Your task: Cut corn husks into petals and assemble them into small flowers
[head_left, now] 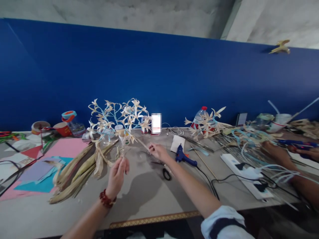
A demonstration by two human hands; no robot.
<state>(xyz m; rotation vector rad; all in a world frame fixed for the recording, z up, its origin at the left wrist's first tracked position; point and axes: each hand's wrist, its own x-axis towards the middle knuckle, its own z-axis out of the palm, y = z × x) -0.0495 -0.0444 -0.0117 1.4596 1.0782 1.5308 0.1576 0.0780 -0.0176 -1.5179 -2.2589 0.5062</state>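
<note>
- Blue partition [159,76]: spans the background behind the blue glue gun [184,156], my landmark.
- Tabletop [147,199]: carries the glue gun and the work. I judge the step in hand to be preparing or positioning a single thin piece by fingertip.
- Pale flower spray [136,116]: upright, beyond and left of the glue gun; blue-wrapped stems noted.
- Dry husks [84,169]: lying well left of the glue gun.
- Right hand [156,151]: just left of the glue gun, fingers closed in a pinch on a strip, by my observation.
- Left hand [121,167]: farther left, fingers curled inward; I cannot tell whether they meet or grip anything.
- Scissors [163,173]: near, left of the glue gun, partly beneath the right forearm.
- Thin pale strip [143,145]: left of the glue gun, angled toward the flowers. In my judgement, the next move calls for a light, steady pinch and clearance from the petals.
</note>
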